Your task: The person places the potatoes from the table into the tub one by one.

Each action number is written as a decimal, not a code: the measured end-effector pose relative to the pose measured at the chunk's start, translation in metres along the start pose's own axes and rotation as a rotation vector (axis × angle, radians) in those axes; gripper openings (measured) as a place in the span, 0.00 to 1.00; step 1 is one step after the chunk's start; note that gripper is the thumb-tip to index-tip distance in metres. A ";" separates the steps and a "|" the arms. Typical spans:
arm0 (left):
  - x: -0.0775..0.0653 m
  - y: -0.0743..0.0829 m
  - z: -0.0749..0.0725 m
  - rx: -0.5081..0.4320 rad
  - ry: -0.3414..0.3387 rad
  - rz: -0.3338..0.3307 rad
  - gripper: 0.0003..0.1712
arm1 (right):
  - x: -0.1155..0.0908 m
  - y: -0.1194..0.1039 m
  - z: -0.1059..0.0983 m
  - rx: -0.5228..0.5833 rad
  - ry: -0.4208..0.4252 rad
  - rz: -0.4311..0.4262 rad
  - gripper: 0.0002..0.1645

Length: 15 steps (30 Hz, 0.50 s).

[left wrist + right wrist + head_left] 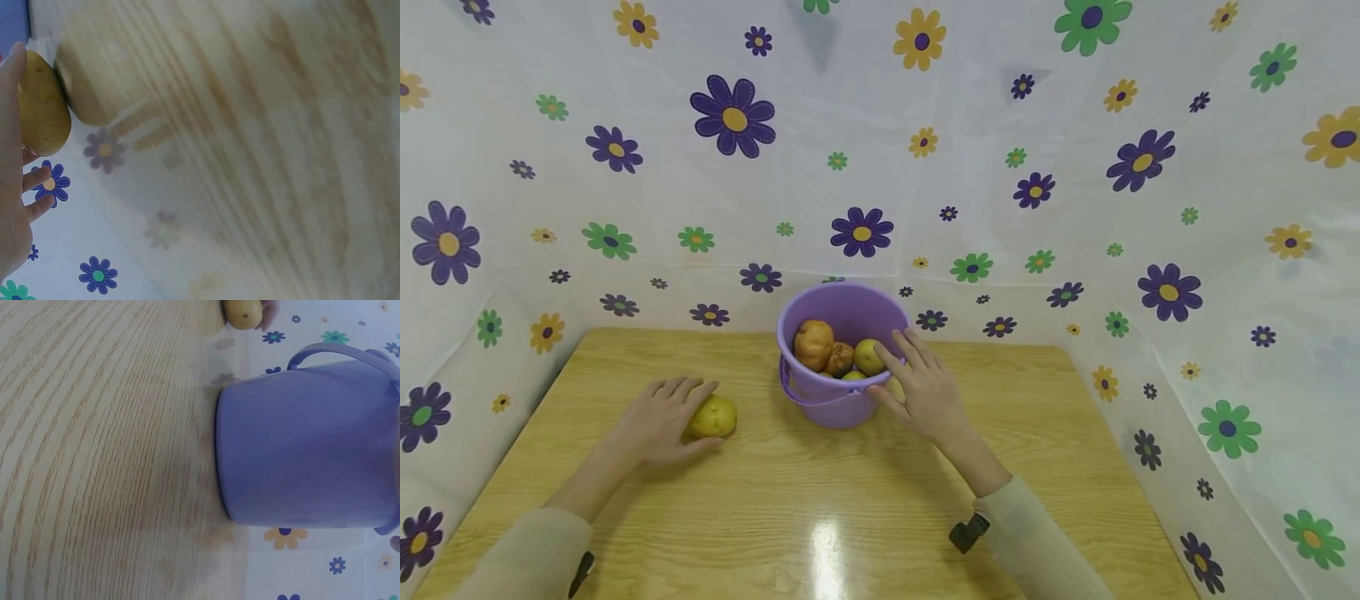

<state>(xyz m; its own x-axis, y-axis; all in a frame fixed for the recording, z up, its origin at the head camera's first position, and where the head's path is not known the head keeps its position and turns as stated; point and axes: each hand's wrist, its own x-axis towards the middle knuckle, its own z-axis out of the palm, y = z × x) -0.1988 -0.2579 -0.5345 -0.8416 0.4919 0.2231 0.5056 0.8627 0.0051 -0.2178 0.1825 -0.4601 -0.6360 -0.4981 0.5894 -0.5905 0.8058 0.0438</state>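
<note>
On the left of the wooden table, my left hand [662, 421] holds a yellow, speckled, lemon-like fruit [713, 416], with the thumb at the near side and the fingers at the far side. The same fruit [45, 106] shows at the left wrist view's edge, touching the tabletop. A purple bucket [835, 408] stands upright at the back middle, holding several orange and yellow fruits. Over its right rim lies my right hand [925, 387], fingers spread and fairly straight, one fingertip near a yellow fruit [868, 357] inside. The right wrist view shows the bucket's side [306, 444] but hardly any hand.
The bucket's handle [820, 400] hangs down at its front left. White cloth [880, 183] printed with flowers rises behind the table and along both sides. The glossy wooden tabletop [760, 517] reflects light near the front.
</note>
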 end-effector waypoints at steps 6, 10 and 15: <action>-0.003 -0.002 0.006 0.018 -0.020 0.002 0.54 | -0.001 0.000 0.001 -0.001 0.008 -0.003 0.49; -0.003 -0.002 0.007 0.042 -0.005 0.016 0.53 | -0.001 0.001 0.001 -0.006 0.005 -0.001 0.49; -0.005 -0.003 0.008 0.046 -0.017 0.005 0.52 | 0.000 0.000 0.001 -0.001 0.000 -0.003 0.49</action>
<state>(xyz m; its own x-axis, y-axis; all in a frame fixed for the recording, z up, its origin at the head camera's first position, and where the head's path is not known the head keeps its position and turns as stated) -0.1976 -0.2619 -0.5430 -0.8425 0.4978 0.2061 0.5008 0.8646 -0.0409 -0.2182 0.1826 -0.4611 -0.6341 -0.5003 0.5895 -0.5919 0.8047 0.0462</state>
